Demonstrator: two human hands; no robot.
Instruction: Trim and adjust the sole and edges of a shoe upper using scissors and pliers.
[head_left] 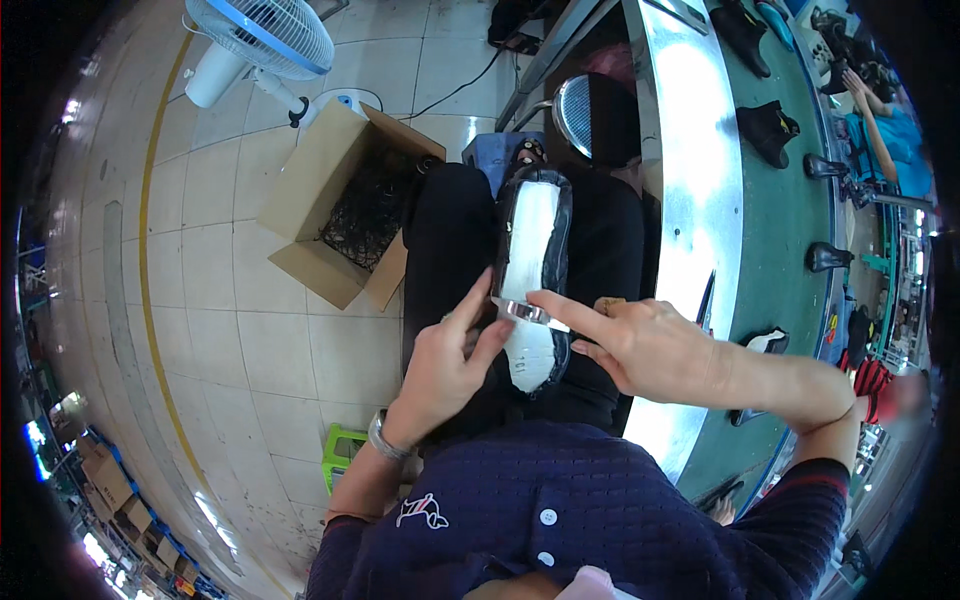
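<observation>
A black shoe lies lengthwise on my lap with its long white sole face upward. Across its lower half sits a narrow, shiny silver band, curved like part of a ring; its exact kind is unclear. My right hand grips the band, the index finger pressed on its top and the thumb beside the shoe's right edge. At the left edge, my left hand has thumb and index finger apart, their tips near the band's left end. The shoe's underside is hidden against my trousers.
An open carton of tangled black strands stands left of my legs, with a white-blue fan beyond. On my right runs a metal ledge beside a green conveyor carrying black shoes. Across it sits another person.
</observation>
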